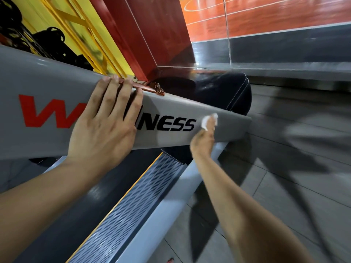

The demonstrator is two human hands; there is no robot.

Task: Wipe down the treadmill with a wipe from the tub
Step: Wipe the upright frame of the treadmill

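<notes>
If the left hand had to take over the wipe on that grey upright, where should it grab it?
Judging by this view, pinch the bunched white edge of the wipe that sticks out above the right hand, coming along the grey upright from the lettering side. The rest lies under the fingers, pressed to the panel. The left hand lies flat on the upright.

Beyond my work I see a grey tiled floor [296, 186] running off to the right. A dark red wall panel [152, 31] stands ahead, with a yellow frame [79, 29] to its left, black gym equipment [55, 40] beside that, and an orange court floor [266, 14] behind glass.
</notes>
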